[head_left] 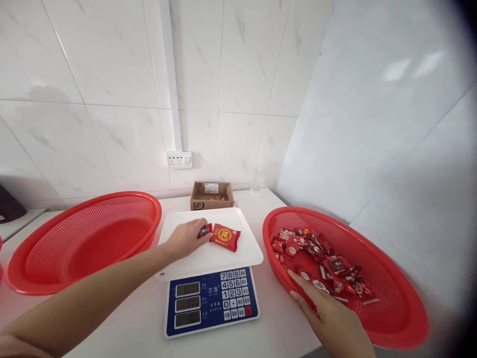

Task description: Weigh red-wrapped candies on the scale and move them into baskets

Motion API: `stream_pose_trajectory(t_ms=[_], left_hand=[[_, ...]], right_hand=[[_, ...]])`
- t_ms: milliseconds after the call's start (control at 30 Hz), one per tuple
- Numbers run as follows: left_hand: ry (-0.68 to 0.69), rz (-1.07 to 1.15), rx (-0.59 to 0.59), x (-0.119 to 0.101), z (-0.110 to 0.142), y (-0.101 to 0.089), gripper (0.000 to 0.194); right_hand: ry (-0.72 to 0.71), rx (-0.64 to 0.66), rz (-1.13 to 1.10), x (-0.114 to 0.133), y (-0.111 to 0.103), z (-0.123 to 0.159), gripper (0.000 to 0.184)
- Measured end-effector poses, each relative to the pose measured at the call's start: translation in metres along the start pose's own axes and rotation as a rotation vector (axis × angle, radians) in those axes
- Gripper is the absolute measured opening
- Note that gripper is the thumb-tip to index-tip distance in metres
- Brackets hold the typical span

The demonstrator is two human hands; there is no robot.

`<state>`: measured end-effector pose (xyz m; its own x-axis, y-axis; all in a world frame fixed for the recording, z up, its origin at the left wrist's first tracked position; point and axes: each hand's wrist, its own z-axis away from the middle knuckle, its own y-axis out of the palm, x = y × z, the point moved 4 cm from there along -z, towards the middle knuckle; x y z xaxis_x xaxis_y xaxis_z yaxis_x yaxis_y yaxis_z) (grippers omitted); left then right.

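Note:
My left hand (188, 238) is over the white weighing pan (208, 258), its fingers closed around a small dark-red candy packet (204, 230). Touching or very near that packet, a larger red snack packet (225, 236) with a gold emblem lies flat on the pan. My right hand (328, 313) is at the near rim of the red basket (402, 318) on the right, thumb outside and fingers over the edge, gripping it. Inside this basket is a heap of red-wrapped sweets (328, 263). Below the pan, the blue scale panel (212, 301) shows lit digits and a keypad.
To the left stands another red perforated basket (85, 248). Behind the scale sit a small cardboard box (212, 203) with some packets inside and a clear container (257, 181). Tiled walls with a socket (180, 159) bound the white table at the back and right.

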<state>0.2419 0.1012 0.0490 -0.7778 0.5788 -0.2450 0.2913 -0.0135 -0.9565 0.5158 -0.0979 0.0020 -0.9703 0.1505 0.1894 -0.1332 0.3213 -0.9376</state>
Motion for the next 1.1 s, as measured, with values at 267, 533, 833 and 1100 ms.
stream_pose_trajectory(t_ms=[267,533,833,1100], left_hand=[[-0.306,-0.145,-0.185,0.088,0.029,-0.076,0.031],[-0.288,-0.156,-0.163,0.121,0.051,-0.057,0.058],[-0.079,0.097,0.154,0.008,0.001,0.026,0.081],[0.160,0.073,0.219,-0.057,-0.034,0.054,0.084]], right_hand=[[-0.014,-0.006,0.005,0.000,0.001,0.001,0.041],[0.002,-0.001,0.018,-0.001,0.003,0.000,0.044],[-0.005,0.014,0.069,-0.001,0.003,0.002,0.043],[-0.027,-0.035,0.075,0.001,0.002,0.002,0.040]])
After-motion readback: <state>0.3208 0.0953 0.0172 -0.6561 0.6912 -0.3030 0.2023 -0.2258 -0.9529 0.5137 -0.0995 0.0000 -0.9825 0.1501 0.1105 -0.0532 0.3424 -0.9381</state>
